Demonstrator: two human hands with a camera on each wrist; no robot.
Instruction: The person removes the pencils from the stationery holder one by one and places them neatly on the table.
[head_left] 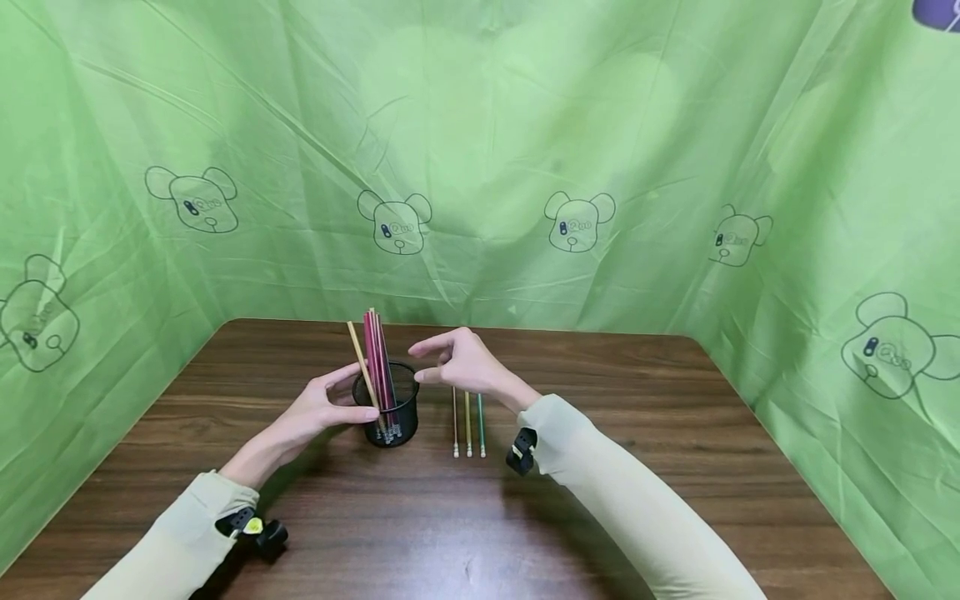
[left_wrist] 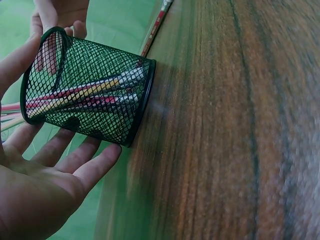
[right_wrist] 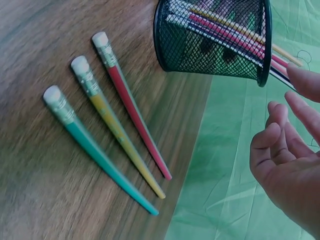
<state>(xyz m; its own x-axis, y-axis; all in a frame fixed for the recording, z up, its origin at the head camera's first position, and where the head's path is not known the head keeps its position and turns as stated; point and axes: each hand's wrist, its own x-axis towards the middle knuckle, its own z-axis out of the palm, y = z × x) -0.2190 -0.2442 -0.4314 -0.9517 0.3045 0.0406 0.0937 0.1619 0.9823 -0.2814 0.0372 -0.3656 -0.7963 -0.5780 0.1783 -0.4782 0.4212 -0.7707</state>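
Head | left hand [head_left: 318, 406] holding black round wire-mesh cup [head_left: 403, 421] of red, yellow pencils [head_left: 381, 362] | right hand [head_left: 467, 363] beside it, thumb-forefinger apart | red, yellow, green eraser-tipped pencils [head_left: 468, 423] nearby

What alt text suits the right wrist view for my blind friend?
An empty right hand hovers near a round black mesh cup holding several slim pencils. Beside the cup, a green pencil, a yellow pencil and a red pencil, all eraser-tipped, lie side by side on a brown woodgrain tabletop.
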